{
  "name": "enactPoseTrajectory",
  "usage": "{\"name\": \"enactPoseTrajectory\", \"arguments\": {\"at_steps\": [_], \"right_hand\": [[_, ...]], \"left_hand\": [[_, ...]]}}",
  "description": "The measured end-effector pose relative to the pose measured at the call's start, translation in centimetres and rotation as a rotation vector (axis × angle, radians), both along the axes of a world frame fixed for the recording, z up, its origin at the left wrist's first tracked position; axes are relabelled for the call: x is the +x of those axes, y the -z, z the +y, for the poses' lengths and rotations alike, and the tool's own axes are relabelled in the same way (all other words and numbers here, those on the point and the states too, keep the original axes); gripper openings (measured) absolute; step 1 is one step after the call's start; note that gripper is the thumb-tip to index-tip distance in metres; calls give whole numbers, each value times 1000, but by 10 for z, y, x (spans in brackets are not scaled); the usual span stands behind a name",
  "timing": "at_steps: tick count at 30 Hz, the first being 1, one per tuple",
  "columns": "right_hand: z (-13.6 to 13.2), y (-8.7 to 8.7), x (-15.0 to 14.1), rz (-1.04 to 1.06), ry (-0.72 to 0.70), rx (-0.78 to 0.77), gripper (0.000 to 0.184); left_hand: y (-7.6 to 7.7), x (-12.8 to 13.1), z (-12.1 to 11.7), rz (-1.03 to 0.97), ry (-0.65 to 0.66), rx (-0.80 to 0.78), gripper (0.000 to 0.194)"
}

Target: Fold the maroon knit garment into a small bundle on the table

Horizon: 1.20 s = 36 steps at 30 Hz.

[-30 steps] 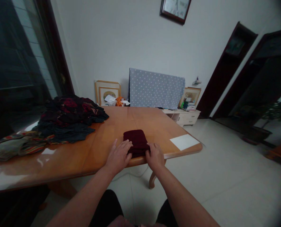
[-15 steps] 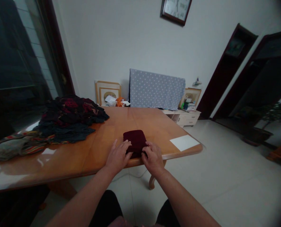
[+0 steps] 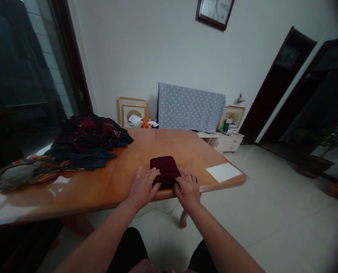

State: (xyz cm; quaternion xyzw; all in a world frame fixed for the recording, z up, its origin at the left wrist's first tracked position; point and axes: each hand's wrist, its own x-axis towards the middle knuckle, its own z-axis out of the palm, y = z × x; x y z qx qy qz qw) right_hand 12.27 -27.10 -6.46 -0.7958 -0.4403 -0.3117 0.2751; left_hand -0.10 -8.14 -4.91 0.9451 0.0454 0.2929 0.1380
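Warm wooden tabletop [image 3: 109,185] stretches before us, with a heap of dark clothes [image 3: 86,142] at its left and a white sheet of paper [image 3: 224,172] near its right edge. Between our hands, by the table's near edge, lies a folded maroon cloth [image 3: 165,170]. Our left hand [image 3: 142,187] rests spread on its left side; our right hand [image 3: 188,189] sits curved against its right corner, though we cannot tell whether it pinches the cloth.

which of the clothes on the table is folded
The dark red folded cloth, under the left hand and right hand. The others, a dark heap and a striped cloth, lie bunched up to the left, unfolded.
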Motion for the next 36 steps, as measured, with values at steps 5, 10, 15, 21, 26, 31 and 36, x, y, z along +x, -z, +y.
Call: {"name": "enactPoseTrajectory", "arguments": {"at_steps": [5,10,15,21,26,31,36], "right_hand": [[-2,10,4,76,29,60,23],[-1,22,10,171,22,118,25],[-5,30,13,234,-48,214,20],[-12,26,12,243,-70,288,23],[-12,13,13,184,-124,140,35],[-12,13,10,142,-122,41,22],[-14,7,6,142,-110,50,20]], "left_hand": [[-1,-5,5,17,59,81,37],[1,-11,7,59,103,130,42],[0,-19,8,88,105,126,43],[-3,-23,6,86,111,103,48],[-2,-21,5,88,93,98,45],[-1,-24,7,112,116,125,45],[-3,-30,9,146,117,107,48]]}}
